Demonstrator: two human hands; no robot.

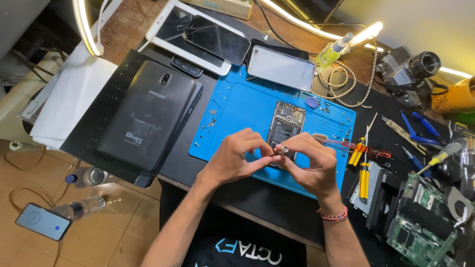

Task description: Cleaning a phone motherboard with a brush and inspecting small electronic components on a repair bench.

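An opened smartphone (286,121), its back cover off and its circuit board showing, lies on a blue repair mat (237,106). My left hand (233,157) and my right hand (310,163) meet just in front of the phone's near end. Both pinch a small metallic part (284,150) between their fingertips. What the part is, I cannot make out. A beaded bracelet (333,215) circles my right wrist.
A black tablet (148,111) lies face down at left. A white tablet (173,27) and two phones (279,66) lie beyond the mat. Screwdrivers (363,170), blue tweezers (418,123), circuit boards (420,227) and a camera (410,69) crowd the right. Water bottles (86,175) and a phone (42,221) lie on the floor.
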